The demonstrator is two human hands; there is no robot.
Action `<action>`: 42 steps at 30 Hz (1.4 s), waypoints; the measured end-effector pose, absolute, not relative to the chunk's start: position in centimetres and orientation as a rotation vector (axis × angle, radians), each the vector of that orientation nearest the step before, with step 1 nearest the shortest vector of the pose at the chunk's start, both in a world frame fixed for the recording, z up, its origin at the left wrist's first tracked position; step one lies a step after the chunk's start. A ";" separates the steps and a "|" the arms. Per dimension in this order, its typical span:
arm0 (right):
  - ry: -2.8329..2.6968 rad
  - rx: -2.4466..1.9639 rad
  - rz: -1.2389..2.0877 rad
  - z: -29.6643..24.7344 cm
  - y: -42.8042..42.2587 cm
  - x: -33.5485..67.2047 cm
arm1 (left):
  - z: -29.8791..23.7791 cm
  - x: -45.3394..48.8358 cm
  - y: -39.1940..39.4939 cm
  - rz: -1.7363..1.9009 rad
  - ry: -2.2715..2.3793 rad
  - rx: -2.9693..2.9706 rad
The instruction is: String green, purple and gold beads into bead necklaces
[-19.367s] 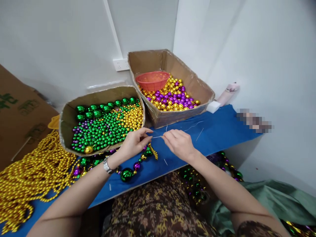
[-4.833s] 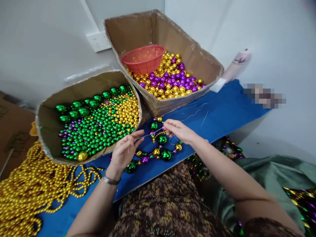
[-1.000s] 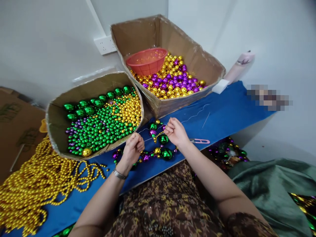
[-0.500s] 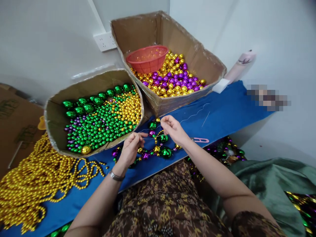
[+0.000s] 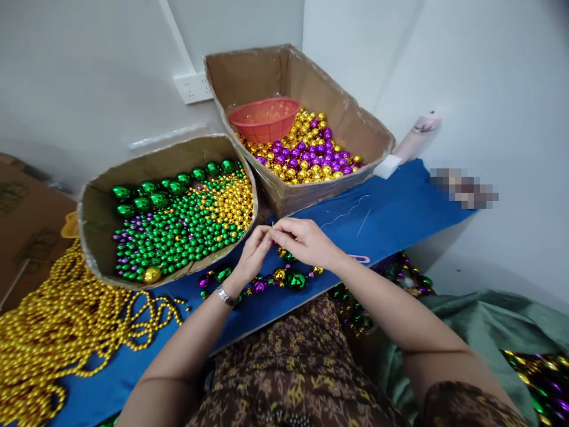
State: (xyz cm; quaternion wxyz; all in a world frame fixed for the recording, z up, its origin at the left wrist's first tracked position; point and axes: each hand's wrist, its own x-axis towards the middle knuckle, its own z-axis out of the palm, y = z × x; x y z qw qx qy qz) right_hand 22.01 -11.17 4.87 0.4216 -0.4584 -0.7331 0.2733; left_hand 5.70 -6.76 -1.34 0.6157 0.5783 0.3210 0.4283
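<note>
My left hand [image 5: 253, 252] and my right hand [image 5: 306, 240] meet fingertip to fingertip over the blue table [image 5: 400, 213], both pinched on a thin white thread that barely shows between them. Under and just in front of the hands lies a bead strand [image 5: 284, 277] of green, gold and purple balls. A watch sits on my left wrist.
Left box [image 5: 95, 207] holds green, gold and purple beads. Right box [image 5: 373, 133] holds gold and purple balls and a red basket [image 5: 265, 117]. Gold bead chains [image 5: 57, 332] pile at left. Pink scissors [image 5: 361, 258] and loose threads [image 5: 351, 210] lie at right. Green cloth [image 5: 489, 332] lower right.
My hands have come together from about a hand's width apart, so the stretched thread between them no longer shows. The view shifted slightly.
</note>
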 end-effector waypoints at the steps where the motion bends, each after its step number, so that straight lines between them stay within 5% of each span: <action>1: -1.808 -1.125 0.714 5.3 -11.0 22.0 | -1.6 5.9 -6.6 0.943 0.717 1.377; 16: -0.923 -0.836 1.339 3.6 -8.0 25.2 | 1.5 4.2 -5.4 0.602 0.405 1.872; 26: -1.956 -2.011 0.416 -6.1 -18.4 35.5 | -0.8 4.8 -6.2 0.807 0.554 1.892; 34: -1.826 -2.031 0.383 -9.0 -19.7 35.5 | -2.0 5.2 -6.7 0.876 0.541 1.808; 42: -1.672 -1.375 1.064 -1.8 -15.9 29.1 | -1.8 5.3 -7.0 0.829 0.495 1.791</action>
